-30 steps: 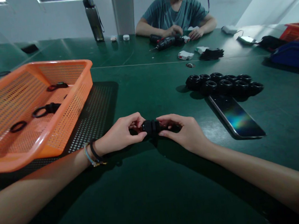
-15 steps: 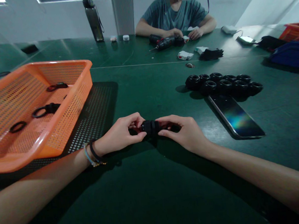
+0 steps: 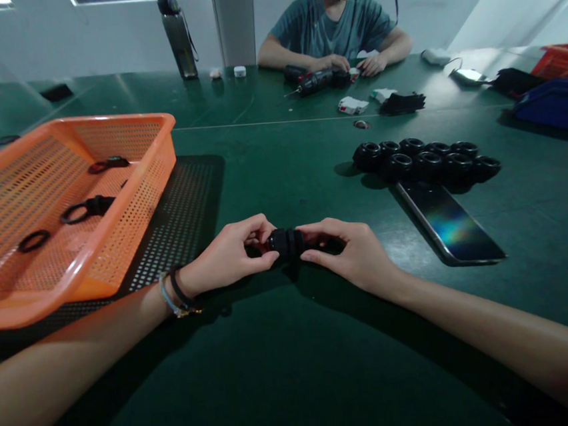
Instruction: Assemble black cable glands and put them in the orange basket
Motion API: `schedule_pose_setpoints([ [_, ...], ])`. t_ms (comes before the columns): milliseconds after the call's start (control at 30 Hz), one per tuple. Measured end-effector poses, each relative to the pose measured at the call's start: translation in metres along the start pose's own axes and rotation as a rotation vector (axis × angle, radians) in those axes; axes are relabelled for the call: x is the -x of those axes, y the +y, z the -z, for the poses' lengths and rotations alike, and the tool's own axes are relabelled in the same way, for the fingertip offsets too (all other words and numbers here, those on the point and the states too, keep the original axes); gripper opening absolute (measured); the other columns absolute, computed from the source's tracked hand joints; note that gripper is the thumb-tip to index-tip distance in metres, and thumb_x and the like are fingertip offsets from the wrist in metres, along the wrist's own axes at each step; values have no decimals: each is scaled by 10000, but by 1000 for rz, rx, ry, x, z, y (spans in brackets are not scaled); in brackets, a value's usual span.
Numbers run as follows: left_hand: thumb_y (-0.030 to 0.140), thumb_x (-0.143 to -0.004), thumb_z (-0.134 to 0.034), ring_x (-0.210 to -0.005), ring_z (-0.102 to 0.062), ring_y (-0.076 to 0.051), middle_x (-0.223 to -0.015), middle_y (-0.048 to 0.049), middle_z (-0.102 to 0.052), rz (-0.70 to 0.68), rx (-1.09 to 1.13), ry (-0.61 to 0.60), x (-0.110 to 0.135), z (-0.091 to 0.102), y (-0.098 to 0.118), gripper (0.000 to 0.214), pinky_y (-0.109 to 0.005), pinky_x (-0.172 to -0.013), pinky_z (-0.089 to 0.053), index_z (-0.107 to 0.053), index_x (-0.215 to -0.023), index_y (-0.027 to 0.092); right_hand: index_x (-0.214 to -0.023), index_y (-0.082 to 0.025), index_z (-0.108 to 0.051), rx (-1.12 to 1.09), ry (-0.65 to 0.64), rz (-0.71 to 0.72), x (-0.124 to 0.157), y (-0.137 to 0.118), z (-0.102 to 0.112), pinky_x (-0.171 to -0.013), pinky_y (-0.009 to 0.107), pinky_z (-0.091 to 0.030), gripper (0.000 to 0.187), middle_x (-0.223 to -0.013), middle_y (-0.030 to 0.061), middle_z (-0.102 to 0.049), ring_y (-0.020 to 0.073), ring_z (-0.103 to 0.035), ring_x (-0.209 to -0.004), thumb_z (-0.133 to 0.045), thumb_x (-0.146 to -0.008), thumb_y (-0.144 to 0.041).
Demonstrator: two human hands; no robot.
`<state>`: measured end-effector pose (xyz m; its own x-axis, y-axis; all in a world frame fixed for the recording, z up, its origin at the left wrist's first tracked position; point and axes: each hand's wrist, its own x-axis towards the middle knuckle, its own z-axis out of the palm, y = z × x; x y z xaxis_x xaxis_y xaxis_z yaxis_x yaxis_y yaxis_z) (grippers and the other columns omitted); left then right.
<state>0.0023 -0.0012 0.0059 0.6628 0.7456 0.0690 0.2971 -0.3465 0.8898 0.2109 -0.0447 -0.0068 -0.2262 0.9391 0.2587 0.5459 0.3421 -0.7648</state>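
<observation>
A black cable gland [image 3: 287, 241] lies level between my two hands, just above or on the green table [image 3: 279, 374]. My left hand [image 3: 244, 247] pinches its left end between thumb and fingers. At the other end, the thumb and fingers of my right hand [image 3: 345, 247] are closed on the part behind the wide ribbed ring. My fingers cover both tips of the piece. To the right, several black fittings [image 3: 427, 162] of similar look stand grouped in rows, with a phone [image 3: 450, 224] lying in front of them.
On the left an orange perforated basket [image 3: 131, 248] holds black rings [image 3: 34, 241] and a few fittings. Across the table sits a person [image 3: 334, 34] behind a power drill [image 3: 315, 81]. A bottle [image 3: 178, 39] stands at the back; a blue bin [image 3: 557, 105] is far right.
</observation>
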Motion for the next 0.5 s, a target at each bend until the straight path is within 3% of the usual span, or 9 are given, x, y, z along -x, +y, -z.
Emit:
schedule_pose_setpoints([
  [500,201,-717,-583,-691,-493,-99,-798,13,-528,0,11,-3,1,-1,-1,229,-216,-627,-409,-356,-689,190,-935,-210,-678,-24,24,-14,0,3,-3,-654,295,-525,255,-826,6,-713,155,-641,-714,-696,-691,-136],
])
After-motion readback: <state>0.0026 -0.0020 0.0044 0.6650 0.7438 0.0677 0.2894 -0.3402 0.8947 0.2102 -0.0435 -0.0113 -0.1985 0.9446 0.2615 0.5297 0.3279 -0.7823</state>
